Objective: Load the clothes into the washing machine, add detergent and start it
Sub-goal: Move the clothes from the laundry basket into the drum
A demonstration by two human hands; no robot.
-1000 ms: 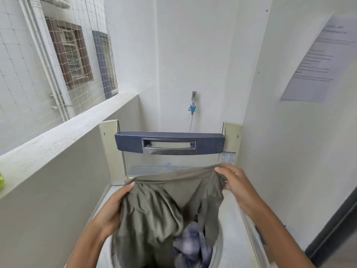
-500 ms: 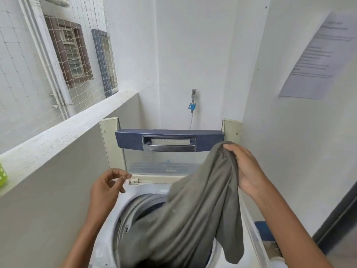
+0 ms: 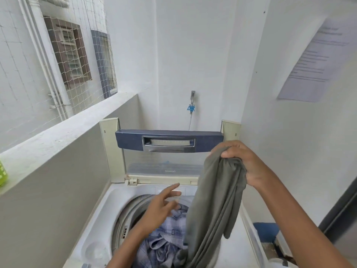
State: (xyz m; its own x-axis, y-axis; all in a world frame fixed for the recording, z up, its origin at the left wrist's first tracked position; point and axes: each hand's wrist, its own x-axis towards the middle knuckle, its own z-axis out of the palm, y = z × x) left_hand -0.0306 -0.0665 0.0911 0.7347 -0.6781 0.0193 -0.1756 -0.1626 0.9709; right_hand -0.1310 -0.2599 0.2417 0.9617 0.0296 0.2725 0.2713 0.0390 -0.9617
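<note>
A white top-loading washing machine (image 3: 108,215) stands below me with its folding lid (image 3: 166,141) raised against the back wall. My right hand (image 3: 241,163) grips the top of a grey-olive garment (image 3: 214,206), which hangs down into the drum opening. A blue checked shirt (image 3: 166,236) lies crumpled inside the drum. My left hand (image 3: 164,206) hovers over the drum with its fingers spread and holds nothing.
A grey parapet wall (image 3: 58,180) runs close along the left, with a green object (image 3: 2,176) on its ledge. A white wall with a paper notice (image 3: 316,60) is close on the right. A water tap (image 3: 192,105) sits behind the machine. A blue object (image 3: 266,231) lies low right.
My left hand let go of the grey garment and moved right, over the drum. My right hand kept the garment, now bunched and hanging, so the checked shirt shows.
</note>
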